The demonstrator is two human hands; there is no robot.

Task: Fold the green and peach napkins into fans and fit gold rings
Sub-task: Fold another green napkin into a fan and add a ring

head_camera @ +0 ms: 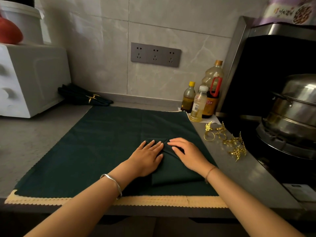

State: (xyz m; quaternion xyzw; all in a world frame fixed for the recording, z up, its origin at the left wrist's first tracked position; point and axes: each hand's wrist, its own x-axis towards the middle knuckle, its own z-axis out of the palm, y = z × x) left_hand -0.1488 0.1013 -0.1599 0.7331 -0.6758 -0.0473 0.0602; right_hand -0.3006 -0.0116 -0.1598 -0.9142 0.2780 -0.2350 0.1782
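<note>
Farthest left, a white appliance stands on the grey counter, with a white bucket and something red on top of it. Just beside its right corner, against the tiled wall, lie two finished green fans, each with a gold ring round its narrow end. A large green napkin is spread flat over the middle of the counter. Under it, a peach napkin shows only as a scalloped strip along the near edge and a thin line at the far right corner.

The left hand, a silver bangle on its wrist, lies flat with straight fingers slightly spread, palm down on the left edge of a folded green piece, and grips nothing. That piece sits on the spread napkin, right of centre; whether it is a separate cloth cannot be told. The right hand, with a thin red cord at the wrist, rests on the same fold with fingers gently bent and fingertips touching the cloth, and holds nothing. The two hands' fingertips nearly meet at the far end of the fold.

A grey socket panel is on the wall above. To the right stand three bottles in the corner, and near them loose gold rings with leaf trim lie scattered on the bare counter, apart from the napkin. Farthest right, a steel steamer pot sits on the stove
</note>
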